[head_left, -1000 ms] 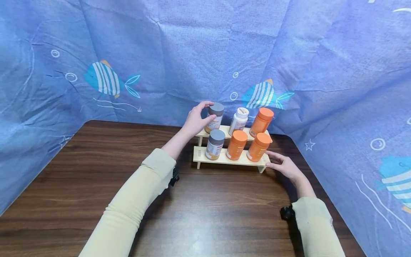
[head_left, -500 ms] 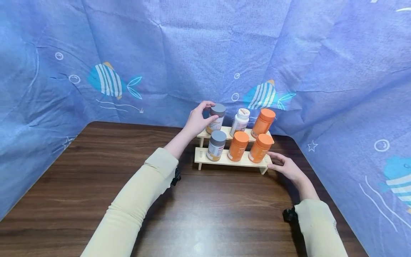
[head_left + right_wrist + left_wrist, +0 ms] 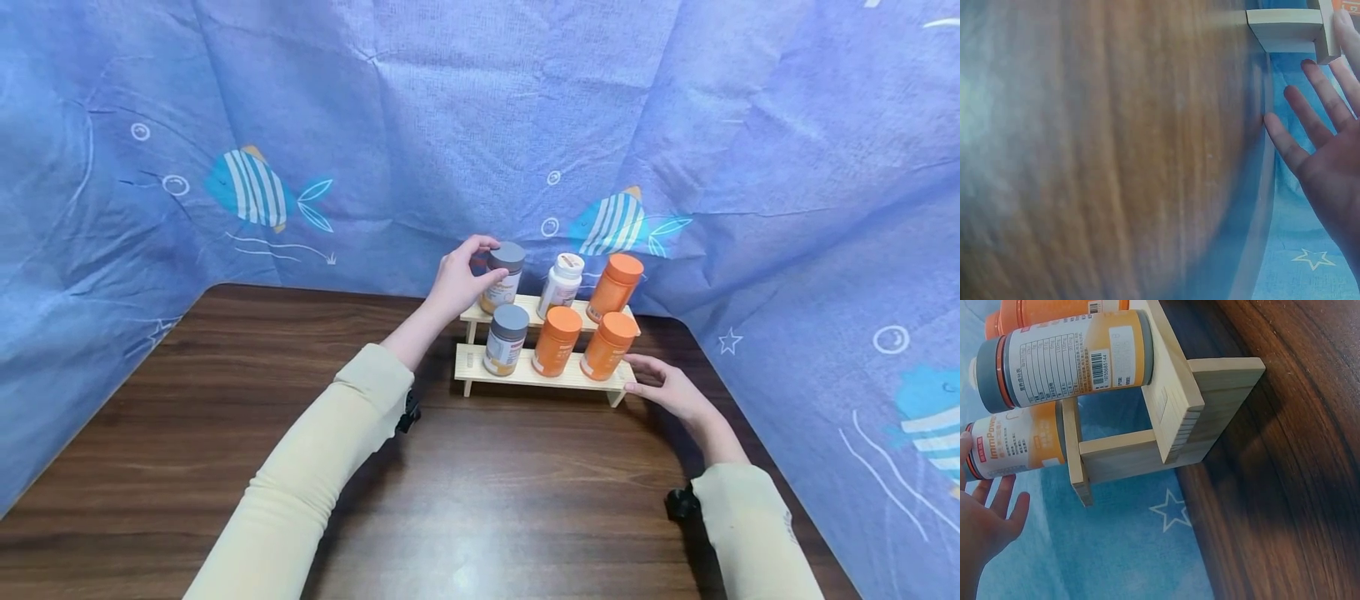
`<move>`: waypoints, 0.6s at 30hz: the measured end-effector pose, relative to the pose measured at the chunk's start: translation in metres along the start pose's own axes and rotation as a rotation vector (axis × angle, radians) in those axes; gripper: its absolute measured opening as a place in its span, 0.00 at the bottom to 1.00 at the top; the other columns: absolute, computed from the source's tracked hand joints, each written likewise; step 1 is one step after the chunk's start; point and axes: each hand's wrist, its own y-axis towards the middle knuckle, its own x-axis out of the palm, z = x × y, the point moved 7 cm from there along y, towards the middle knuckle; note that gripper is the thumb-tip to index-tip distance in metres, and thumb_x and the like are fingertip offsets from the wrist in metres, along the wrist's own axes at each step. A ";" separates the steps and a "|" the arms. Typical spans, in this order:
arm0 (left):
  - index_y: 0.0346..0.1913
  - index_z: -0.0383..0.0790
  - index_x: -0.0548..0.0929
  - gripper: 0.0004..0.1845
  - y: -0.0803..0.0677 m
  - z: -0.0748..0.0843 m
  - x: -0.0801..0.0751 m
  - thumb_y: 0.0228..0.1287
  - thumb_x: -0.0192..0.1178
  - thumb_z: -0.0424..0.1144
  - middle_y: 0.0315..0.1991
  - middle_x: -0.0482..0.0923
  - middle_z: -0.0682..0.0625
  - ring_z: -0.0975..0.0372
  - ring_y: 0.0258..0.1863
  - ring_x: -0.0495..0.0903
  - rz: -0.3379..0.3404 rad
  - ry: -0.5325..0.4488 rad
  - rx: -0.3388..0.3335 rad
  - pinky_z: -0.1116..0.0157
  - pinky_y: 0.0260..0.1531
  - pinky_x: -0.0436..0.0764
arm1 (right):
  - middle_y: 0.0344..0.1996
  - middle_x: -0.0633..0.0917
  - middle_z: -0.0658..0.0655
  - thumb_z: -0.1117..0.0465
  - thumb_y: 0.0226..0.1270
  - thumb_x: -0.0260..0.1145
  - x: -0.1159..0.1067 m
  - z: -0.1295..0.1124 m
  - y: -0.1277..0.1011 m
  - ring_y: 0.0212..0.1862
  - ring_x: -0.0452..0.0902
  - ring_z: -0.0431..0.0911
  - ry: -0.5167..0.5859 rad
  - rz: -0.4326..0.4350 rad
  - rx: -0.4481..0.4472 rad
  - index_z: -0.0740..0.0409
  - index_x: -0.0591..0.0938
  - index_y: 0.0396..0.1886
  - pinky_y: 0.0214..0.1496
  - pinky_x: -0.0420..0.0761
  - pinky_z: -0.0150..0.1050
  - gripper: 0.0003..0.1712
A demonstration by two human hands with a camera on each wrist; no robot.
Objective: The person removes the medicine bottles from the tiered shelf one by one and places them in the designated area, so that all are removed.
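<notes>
My left hand (image 3: 459, 279) holds the grey lid of a supplement jar (image 3: 502, 292) between thumb and fingers. That jar stands upright at the left end of the upper step of a two-tier wooden rack (image 3: 468, 367); its white and yellow label shows in the left wrist view. Directly in front, on the lower step, is a second grey-lidded jar (image 3: 504, 343). My right hand (image 3: 671, 392) is at the lower step's right end, thumb and fingertips against the wood. The right wrist view shows its fingers (image 3: 1319, 119) straight and spread.
On the upper step also stand a white bottle (image 3: 561, 287) and an orange jar (image 3: 615, 287). Two more orange jars (image 3: 555, 343) share the lower step. Beneath is a dark wooden table (image 3: 480, 500). A blue fish-print cloth (image 3: 450, 125) hangs behind and along both sides.
The view has shifted slightly since a second ago. Both hands keep their places, left at the grey-lidded jar and right at the rack's end, and the jars stand as before.
</notes>
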 end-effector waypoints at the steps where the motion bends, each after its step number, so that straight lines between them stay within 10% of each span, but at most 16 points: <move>1: 0.53 0.46 0.76 0.21 0.000 0.000 -0.001 0.57 0.67 0.43 0.55 0.77 0.48 0.56 0.49 0.79 0.004 0.003 0.001 0.60 0.48 0.79 | 0.63 0.71 0.66 0.49 0.60 0.68 0.000 0.000 0.000 0.64 0.66 0.60 -0.011 -0.001 -0.001 0.59 0.67 0.67 0.63 0.68 0.56 0.39; 18: 0.51 0.48 0.78 0.21 -0.003 0.007 -0.031 0.55 0.69 0.46 0.50 0.80 0.49 0.59 0.45 0.80 0.064 0.003 -0.019 0.61 0.39 0.81 | 0.64 0.70 0.64 0.45 0.58 0.68 -0.002 -0.003 -0.002 0.67 0.61 0.58 -0.072 0.000 0.014 0.56 0.68 0.67 0.65 0.64 0.57 0.40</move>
